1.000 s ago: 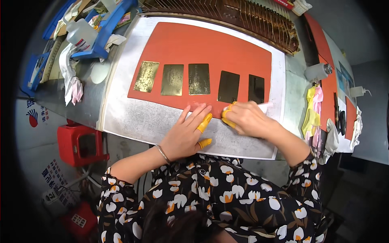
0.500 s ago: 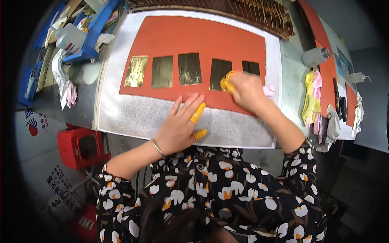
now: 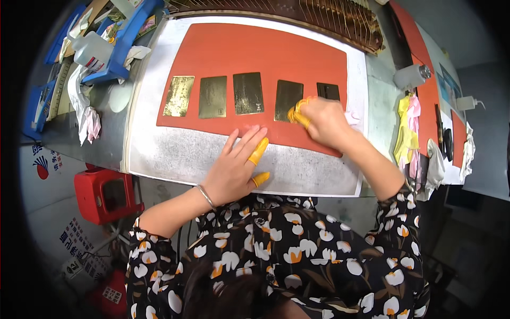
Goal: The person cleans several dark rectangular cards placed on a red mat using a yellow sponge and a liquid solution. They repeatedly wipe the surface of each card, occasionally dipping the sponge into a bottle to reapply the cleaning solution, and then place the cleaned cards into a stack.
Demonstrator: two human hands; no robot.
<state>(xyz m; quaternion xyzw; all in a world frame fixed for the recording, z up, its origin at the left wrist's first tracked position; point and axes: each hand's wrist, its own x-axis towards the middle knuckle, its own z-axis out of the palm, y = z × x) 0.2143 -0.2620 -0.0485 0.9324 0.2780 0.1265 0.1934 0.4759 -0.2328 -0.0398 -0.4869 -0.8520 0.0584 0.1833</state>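
An orange-red mat [image 3: 255,50] lies on the table, with several dark, shiny rectangular plates in a row across it. The leftmost plate [image 3: 179,96] reflects gold; the middle plate [image 3: 248,93] has a small pale mark at its lower corner. My right hand [image 3: 324,119] is closed, yellow finger cots on its fingertips, pressed at the lower right of the second plate from the right [image 3: 289,99]. Whatever it grips is hidden. It partly covers the rightmost plate [image 3: 328,91]. My left hand [image 3: 234,165], also in yellow finger cots, rests flat with fingers stretched over the mat's near edge.
A white sheet [image 3: 159,159] lies beneath the mat. A wire rack [image 3: 340,21] runs along the far side. Left stand a blue basket [image 3: 125,45] and a plastic bottle [image 3: 91,50]; right, another bottle [image 3: 412,76] and yellow and pink cloths [image 3: 406,127]. A red stool [image 3: 103,196] stands below.
My right hand has shifted very slightly down and left at the plate's lower corner, still closed. My left hand stays in place. The whole view has moved a little.
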